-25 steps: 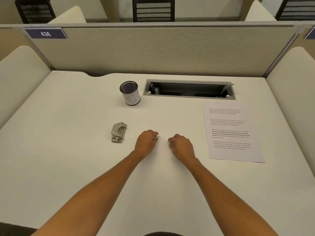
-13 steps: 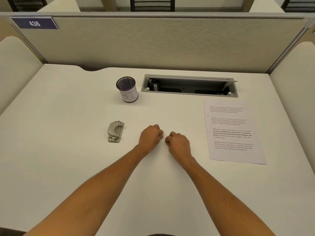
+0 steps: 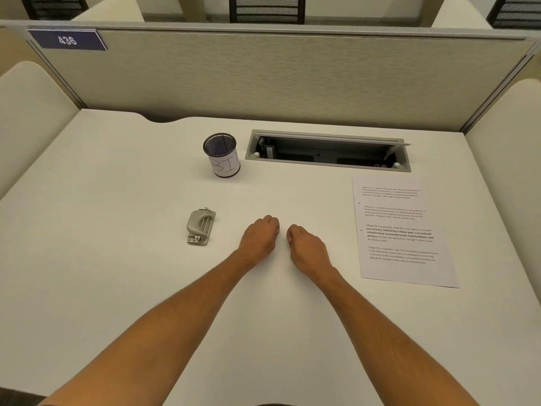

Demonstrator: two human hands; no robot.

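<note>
My left hand (image 3: 259, 237) and my right hand (image 3: 307, 249) rest knuckles-up on the white desk (image 3: 117, 186), side by side with a small gap between them. Fingers of both are curled under, and nothing shows in either. A small grey metal punch-like tool (image 3: 200, 227) lies just left of my left hand. At the right lies a printed sheet of paper (image 3: 401, 230), flat on the desk. A black mesh cup (image 3: 224, 156) with a white label reading "BIN" stands farther back, and looks empty.
An open cable well (image 3: 328, 152) is sunk into the desk behind the hands. A beige partition (image 3: 292, 77) with a "436" tag (image 3: 67, 40) closes the back; padded side panels (image 3: 29, 106) flank the desk.
My two hands have drawn a little closer together and curled tighter. The view has shifted slightly; the objects on the desk have stayed put.
</note>
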